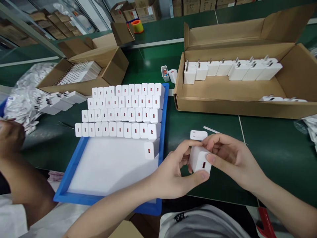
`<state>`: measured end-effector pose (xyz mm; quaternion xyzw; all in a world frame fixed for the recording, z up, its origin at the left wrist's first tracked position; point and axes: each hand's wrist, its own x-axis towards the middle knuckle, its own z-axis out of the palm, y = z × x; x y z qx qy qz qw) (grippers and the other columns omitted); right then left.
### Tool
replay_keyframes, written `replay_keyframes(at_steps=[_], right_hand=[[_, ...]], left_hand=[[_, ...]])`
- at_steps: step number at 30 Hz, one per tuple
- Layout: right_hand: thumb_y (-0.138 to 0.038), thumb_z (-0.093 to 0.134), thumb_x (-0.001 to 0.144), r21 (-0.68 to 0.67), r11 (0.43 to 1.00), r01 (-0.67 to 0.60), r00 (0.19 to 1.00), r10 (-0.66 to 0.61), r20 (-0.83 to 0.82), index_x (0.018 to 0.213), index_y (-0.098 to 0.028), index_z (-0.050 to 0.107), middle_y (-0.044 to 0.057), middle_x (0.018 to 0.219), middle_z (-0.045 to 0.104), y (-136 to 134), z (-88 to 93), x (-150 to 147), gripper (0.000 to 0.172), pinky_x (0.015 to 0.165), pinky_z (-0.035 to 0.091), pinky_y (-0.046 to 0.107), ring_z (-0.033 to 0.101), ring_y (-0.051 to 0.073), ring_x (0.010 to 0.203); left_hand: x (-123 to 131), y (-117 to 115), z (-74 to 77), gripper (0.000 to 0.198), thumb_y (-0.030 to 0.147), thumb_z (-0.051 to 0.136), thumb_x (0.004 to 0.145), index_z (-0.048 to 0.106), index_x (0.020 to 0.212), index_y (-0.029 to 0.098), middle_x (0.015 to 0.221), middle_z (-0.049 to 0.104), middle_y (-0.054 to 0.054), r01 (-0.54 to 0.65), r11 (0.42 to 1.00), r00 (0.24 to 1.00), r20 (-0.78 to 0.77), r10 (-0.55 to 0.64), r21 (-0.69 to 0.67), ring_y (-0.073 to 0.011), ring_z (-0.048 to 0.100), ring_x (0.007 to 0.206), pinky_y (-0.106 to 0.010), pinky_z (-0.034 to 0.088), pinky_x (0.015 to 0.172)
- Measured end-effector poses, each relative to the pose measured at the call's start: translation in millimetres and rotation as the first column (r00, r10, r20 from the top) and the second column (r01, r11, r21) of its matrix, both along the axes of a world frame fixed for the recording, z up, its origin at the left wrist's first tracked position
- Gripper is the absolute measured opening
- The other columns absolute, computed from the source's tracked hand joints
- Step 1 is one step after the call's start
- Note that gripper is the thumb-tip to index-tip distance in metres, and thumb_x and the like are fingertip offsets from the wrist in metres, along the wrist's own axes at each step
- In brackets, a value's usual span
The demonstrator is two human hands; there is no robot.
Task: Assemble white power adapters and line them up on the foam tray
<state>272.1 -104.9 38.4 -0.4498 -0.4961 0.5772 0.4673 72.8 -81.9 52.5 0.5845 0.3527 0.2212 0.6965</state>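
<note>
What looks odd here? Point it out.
Two small white plastic pieces beyond the far right corner of the blue-rimmed tray, beside the long brown cardboard box: one looks open, reddish inside, unlike the white charger blocks in rows.

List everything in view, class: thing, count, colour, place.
Tray: one, blue rim, left
Chargers: four rows plus one, white, on tray
Boxes: two, brown, further back
Boxed chargers: many, white, inside
Loose chargers: several, white, by left box
Casings: two, white, between boxes
Flat piece: one, white, beyond hands
Roll: one, yellow, back
Bags: several, clear, left
Cartons: several, brown, background
Table: one, green, underneath
Co-worker's hand: one, left edge
Held charger: one, white, in hands
Left hand, right hand: two, bare, lower centre
</note>
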Motion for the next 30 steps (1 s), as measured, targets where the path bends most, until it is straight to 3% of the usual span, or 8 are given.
replay_keyframes(at_steps=[4,8,11,18,24,30], right_hand=[[-0.035,0.075,0.089,0.043,0.998,0.046,0.999,-0.046,-0.008,0.091,-0.023,0.063,0.004,0.088,0.065,0,-2.2,-2,0.017,0.067,0.058,0.026,0.064,0.016,0.077],[-0.039,0.073,0.09,0.046,0.999,-0.026,0.999,0.028,-0.046,0.096,-0.023,0.061,0.002,0.084,0.062,2,-6.5,-2,0.02,0.063,0.055,0.026,0.061,0.015,0.073],[-0.038,0.072,0.091,0.043,0.998,-0.036,0.999,0.037,-0.009,0.097,-0.023,0.059,0.002,0.084,0.062,0,-8.5,-2,0.021,0.061,0.055,0.026,0.06,0.014,0.07],[-0.041,0.056,0.101,0.11,0.992,-0.056,0.983,0.036,0.182,0.102,-0.025,0.055,0.002,0.089,0.061,-5,-13.4,-4,0.016,0.062,0.052,0.027,0.06,0.015,0.073],[-0.047,0.056,0.1,0.025,0.996,-0.084,0.992,0.081,0.095,0.105,-0.025,0.057,0.001,0.083,0.059,-1,-9.3,-3,0.023,0.066,0.053,0.028,0.059,0.015,0.072],[-0.037,0.06,0.099,0.099,0.993,-0.069,0.994,0.06,0.086,0.106,-0.026,0.057,0.004,0.094,0.061,-3,-9.8,-3,0.013,0.07,0.057,0.029,0.061,0.016,0.079]], left_hand=[[2,-3,-3.2,0.045,0.034,0.067,0.093,0.047,0.132,0.021,0.104,0.068,-0.009,-0.091,0.996,0.995,0.052,0.09,0.02,-0.0179,0.063,0.089,-0.029,0.051,0.076],[0,-5,-3.2,0.046,0.033,0.066,0.093,0.054,0.135,0.02,0.105,0.069,-0.01,-0.051,0.975,0.997,-0.042,0.061,0.216,-0.0202,0.064,0.091,-0.028,0.05,0.073],[-2,-5,-3.0,0.046,0.034,0.065,0.092,0.056,0.135,0.019,0.108,0.07,-0.012,-0.025,0.962,0.993,-0.106,0.056,0.271,-0.0214,0.065,0.091,-0.029,0.052,0.073],[-3,-3,-7.0,0.047,0.042,0.061,0.096,0.057,0.136,0.018,0.106,0.071,-0.012,-0.004,0.972,0.987,-0.155,0.042,0.236,-0.0204,0.066,0.086,-0.03,0.055,0.074],[-2,2,-6.1,0.053,0.053,0.051,0.1,0.063,0.135,0.016,0.1,0.073,-0.011,-0.069,0.989,0.99,-0.109,0.084,0.131,-0.0251,0.067,0.096,-0.032,0.054,0.078],[-4,2,-5.1,0.051,0.049,0.049,0.102,0.061,0.14,0.017,0.111,0.074,-0.012,-0.051,0.974,0.993,-0.09,0.072,0.22,-0.0256,0.067,0.101,-0.033,0.053,0.082]])
